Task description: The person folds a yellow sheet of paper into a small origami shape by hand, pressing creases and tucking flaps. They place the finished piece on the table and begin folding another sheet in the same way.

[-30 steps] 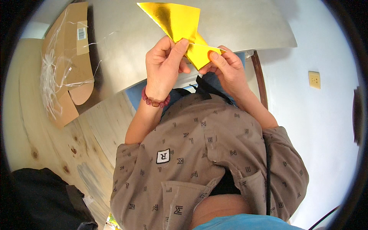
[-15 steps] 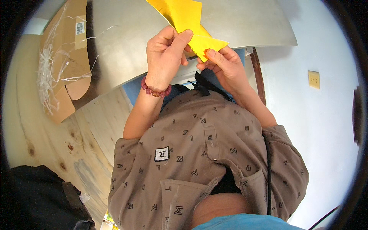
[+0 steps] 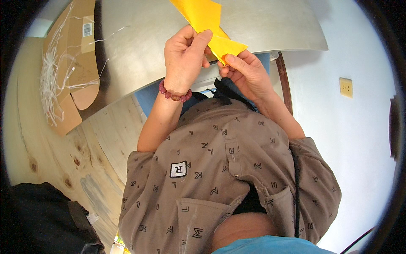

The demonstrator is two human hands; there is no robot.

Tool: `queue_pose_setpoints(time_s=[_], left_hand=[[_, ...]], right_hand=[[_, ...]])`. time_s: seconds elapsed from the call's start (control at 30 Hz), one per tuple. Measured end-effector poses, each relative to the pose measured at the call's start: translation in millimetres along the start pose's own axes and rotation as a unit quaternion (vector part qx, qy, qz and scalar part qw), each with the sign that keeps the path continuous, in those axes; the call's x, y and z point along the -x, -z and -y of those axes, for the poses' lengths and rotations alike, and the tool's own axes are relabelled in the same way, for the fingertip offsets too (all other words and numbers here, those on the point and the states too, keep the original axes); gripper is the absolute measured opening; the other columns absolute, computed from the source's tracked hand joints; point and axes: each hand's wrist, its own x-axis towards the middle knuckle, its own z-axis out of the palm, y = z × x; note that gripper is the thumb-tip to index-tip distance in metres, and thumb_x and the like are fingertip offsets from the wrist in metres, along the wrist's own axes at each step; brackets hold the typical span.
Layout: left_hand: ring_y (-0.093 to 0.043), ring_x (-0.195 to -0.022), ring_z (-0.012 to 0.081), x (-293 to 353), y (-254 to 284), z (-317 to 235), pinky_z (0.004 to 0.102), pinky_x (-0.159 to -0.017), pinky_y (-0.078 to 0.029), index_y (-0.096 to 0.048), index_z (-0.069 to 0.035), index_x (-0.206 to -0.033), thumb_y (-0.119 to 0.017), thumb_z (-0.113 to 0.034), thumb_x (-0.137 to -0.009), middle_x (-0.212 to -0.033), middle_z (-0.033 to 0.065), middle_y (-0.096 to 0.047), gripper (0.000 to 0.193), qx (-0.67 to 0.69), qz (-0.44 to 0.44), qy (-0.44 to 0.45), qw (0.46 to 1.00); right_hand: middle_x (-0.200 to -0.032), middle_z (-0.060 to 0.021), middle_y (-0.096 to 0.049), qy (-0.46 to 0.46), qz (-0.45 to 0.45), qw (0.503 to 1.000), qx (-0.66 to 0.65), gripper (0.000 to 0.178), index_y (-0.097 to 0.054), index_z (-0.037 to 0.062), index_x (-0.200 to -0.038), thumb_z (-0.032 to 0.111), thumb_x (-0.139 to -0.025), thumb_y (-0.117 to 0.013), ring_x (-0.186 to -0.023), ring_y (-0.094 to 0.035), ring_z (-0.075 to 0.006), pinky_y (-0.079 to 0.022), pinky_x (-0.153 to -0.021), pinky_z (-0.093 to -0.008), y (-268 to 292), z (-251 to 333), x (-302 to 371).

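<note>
A folded sheet of shiny yellow paper [image 3: 206,17] is held up between my two hands, over the near edge of the metal table. Its upper end runs out of the picture, and a pointed flap sticks out to the right. With thumb and fingers, my left hand [image 3: 186,54] pinches the paper at its narrow middle; a dark red bead bracelet [image 3: 175,96] circles that wrist. My right hand [image 3: 248,71] grips the lower corner, its thumb lying on top of the fold. The fingers behind the paper are partly hidden.
The grey metal table [image 3: 139,51] spans the top. At left lies an opened cardboard box [image 3: 80,55] with a tangle of clear plastic strands [image 3: 50,76] on it. A pale wall with an outlet [image 3: 346,87] stands at right. Dark cloth [image 3: 46,220] is at lower left.
Both hands have shifted slightly with the paper, the left hand a little up and to the right. The paper's flap has tilted a bit, and both hands keep their hold.
</note>
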Motion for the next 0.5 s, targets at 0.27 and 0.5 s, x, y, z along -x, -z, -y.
queue_pose_setpoints(time_s=[0.27, 0.5], left_hand=[[-0.053, -0.051, 0.0038, 1, -1, 2, 0.0209, -0.046, -0.042, -0.064, -0.003, -0.087, -0.067, -0.019, -0.103, -0.074, 0.0025, -0.067, 0.023, -0.034, -0.014, -0.006, 0.999], [-0.05, -0.051, 0.0026, 9, 1, 2, 0.0191, -0.045, -0.039, -0.066, -0.003, -0.096, -0.067, -0.023, -0.106, -0.079, 0.0016, -0.068, 0.023, 0.029, 0.025, -0.026, 0.999]], right_hand=[[-0.107, -0.0062, -0.074, 0.027, -0.004, 0.999, 0.041, 0.03, -0.066, 0.0025, -0.127, 0.014, -0.1, -0.073, -0.088, -0.067, -0.0119, -0.053, -0.082, -0.0269, -8, -4, 1], [-0.104, -0.0043, -0.075, 0.048, -0.005, 0.993, 0.111, 0.025, -0.071, 0.0026, -0.119, 0.013, -0.096, -0.077, -0.087, -0.067, -0.0118, -0.053, -0.08, -0.0269, -8, 4, 1]])
